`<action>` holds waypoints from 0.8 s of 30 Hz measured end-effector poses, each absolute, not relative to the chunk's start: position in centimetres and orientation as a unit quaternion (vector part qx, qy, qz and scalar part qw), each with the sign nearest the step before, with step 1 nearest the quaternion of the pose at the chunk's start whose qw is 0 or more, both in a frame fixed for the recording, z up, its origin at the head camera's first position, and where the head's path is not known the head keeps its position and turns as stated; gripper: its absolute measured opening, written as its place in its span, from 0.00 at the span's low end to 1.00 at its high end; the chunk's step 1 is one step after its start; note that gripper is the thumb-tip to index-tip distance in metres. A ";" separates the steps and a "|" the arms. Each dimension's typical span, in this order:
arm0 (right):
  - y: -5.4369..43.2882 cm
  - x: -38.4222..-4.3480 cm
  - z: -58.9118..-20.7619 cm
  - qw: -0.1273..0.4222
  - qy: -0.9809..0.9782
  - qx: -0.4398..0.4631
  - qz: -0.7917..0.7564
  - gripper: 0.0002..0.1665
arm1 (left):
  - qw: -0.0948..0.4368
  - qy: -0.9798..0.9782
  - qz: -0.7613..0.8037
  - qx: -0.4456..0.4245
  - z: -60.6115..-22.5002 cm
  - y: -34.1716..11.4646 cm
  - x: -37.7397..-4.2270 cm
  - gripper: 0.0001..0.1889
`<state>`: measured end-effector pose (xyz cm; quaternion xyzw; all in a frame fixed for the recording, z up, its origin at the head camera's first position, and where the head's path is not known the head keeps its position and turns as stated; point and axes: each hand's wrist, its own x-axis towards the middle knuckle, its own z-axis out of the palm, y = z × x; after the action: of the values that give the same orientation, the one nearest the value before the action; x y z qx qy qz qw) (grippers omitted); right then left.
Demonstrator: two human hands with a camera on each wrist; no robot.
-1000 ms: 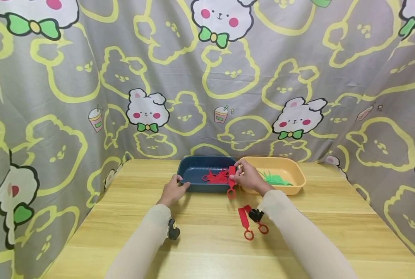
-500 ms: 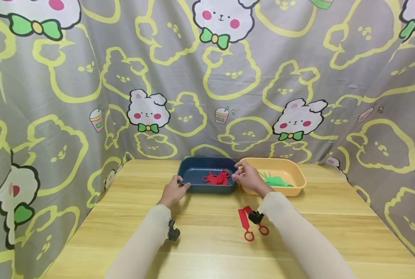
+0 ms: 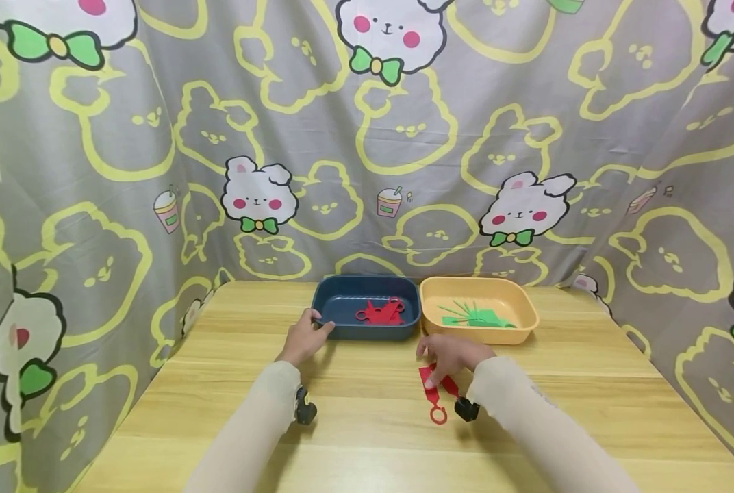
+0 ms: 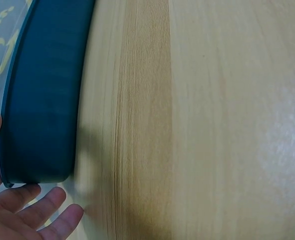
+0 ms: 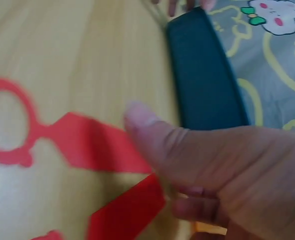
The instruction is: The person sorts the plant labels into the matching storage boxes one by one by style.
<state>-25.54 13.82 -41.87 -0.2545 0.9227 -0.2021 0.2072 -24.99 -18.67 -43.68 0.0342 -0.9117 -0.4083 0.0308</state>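
In the head view my left hand (image 3: 303,341) holds the left front corner of a dark blue bin (image 3: 373,333), with the thumb at the rim and the fingers round the end wall. Flat red ring-ended tags (image 3: 382,313) lie in a heap inside it. My right hand (image 3: 456,354) is low over the table, above two more such tags. The left loose tag (image 3: 425,376) is partly under the thumb; the other tag (image 3: 450,385) is partly covered by hand and wrist. In the right wrist view the thumb reaches over the red tag (image 5: 95,142), apart from the fingers; contact cannot be told.
A yellow bin (image 3: 481,335) stands directly right of the blue one. Flat green pieces (image 3: 484,317) with thin strips lie in it. The wooden table (image 3: 355,424) ends at a patterned cloth (image 3: 318,137) behind the bins and at both sides.
A red tag in my right hand has dropped into the blue bin. That hand has since drawn back toward me, down to the loose tags. My left hand has stayed on the bin.
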 end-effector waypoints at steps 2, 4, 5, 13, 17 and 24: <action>14.0 -25.2 -42.4 0.216 0.926 -0.245 -0.187 0.35 | 0.032 -0.911 -0.410 0.035 -43.7 -18.7 -25.0 0.21; 14.1 -25.0 -42.7 0.215 0.928 -0.241 -0.186 0.36 | 0.032 -0.911 -0.410 0.036 -43.6 -18.7 -24.9 0.21; 14.1 -24.9 -42.9 0.211 0.928 -0.243 -0.189 0.35 | 0.032 -0.911 -0.410 0.037 -43.6 -18.7 -24.9 0.21; 13.9 -25.2 -43.2 0.196 0.928 -0.250 -0.194 0.25 | 0.032 -0.912 -0.407 0.035 -43.4 -18.6 -25.0 0.21; 13.9 -25.1 -43.2 0.202 0.924 -0.248 -0.207 0.24 | 0.027 -0.911 -0.409 0.037 -43.4 -18.6 -25.0 0.21; 14.1 -25.2 -43.1 0.215 0.855 -0.290 -0.373 0.20 | 0.022 -0.911 -0.409 0.039 -43.3 -18.6 -24.9 0.21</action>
<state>-25.23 14.06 -43.08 -0.2898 0.8551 -0.3725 0.2146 -24.92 -18.62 -43.34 0.0388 -0.9114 -0.4090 0.0222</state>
